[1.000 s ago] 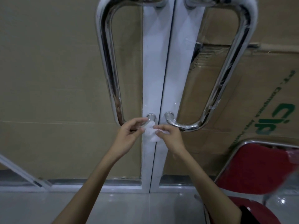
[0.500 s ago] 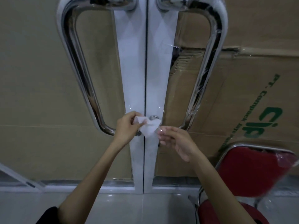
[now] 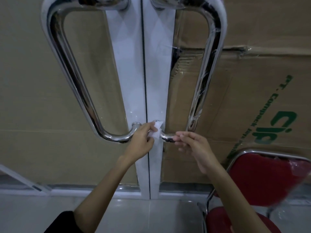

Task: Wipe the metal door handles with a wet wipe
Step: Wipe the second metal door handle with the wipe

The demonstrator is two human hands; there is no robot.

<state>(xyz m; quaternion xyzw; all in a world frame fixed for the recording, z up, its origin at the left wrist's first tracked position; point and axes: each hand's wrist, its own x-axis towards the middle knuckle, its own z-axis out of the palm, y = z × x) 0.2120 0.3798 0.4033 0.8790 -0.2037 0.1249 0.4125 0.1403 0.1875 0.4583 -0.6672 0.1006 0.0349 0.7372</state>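
Observation:
Two long chrome pull handles hang on a double door with white stiles. The left handle (image 3: pixel 70 78) curves to its lower mount; the right handle (image 3: pixel 207 68) carries torn plastic film. My left hand (image 3: pixel 143 140) pinches a white wet wipe (image 3: pixel 156 131) against the lower bend of the right handle, close to its mount. My right hand (image 3: pixel 193 147) sits just right of it, fingers loosely curled, fingertips touching the underside of that same bend. It holds nothing.
Flattened cardboard with green lettering (image 3: pixel 269 106) shows behind the right glass pane. A red chair with a chrome frame (image 3: pixel 262 179) stands at the lower right, close to my right forearm. Pale floor tiles (image 3: pixel 134 214) lie below the door.
My left hand carried the wipe rightward from the left handle's mount onto the right handle's lower bend. My right hand let go of the wipe and now touches the handle.

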